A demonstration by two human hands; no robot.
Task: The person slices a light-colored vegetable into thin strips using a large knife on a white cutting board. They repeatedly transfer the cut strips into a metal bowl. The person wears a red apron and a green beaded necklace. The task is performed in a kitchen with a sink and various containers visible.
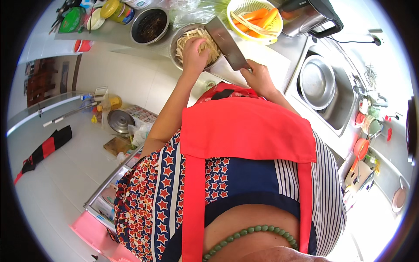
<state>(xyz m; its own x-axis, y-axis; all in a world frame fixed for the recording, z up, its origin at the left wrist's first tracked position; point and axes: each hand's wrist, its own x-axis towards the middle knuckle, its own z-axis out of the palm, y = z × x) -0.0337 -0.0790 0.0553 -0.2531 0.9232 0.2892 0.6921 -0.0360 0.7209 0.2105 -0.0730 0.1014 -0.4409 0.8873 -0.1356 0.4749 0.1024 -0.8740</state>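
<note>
A steel bowl (pixel 174 50) holds pale shredded strips (pixel 196 35). My left hand (pixel 195 54) is in the bowl on top of the strips; its fingers are curled, and whether strips are pinched between them is hard to tell. My right hand (pixel 260 77) grips the handle of a cleaver (pixel 227 44), whose broad blade slants up to the left, its far end over the bowl's right rim. A white cutting board (pixel 273 60) lies beneath and to the right of the blade. Behind it, a yellow plastic basket (pixel 276 38) holds carrots (pixel 269 20) and pale strips.
A bowl of dark soaked food (pixel 150 25) stands left of the steel bowl, near a yellow-lidded jar (pixel 113 11). Plastic bags (pixel 186 16) lie behind. An electric kettle (pixel 306 18) stands at the back right, beside a sink (pixel 343 108) with a metal basin (pixel 317 82) in it.
</note>
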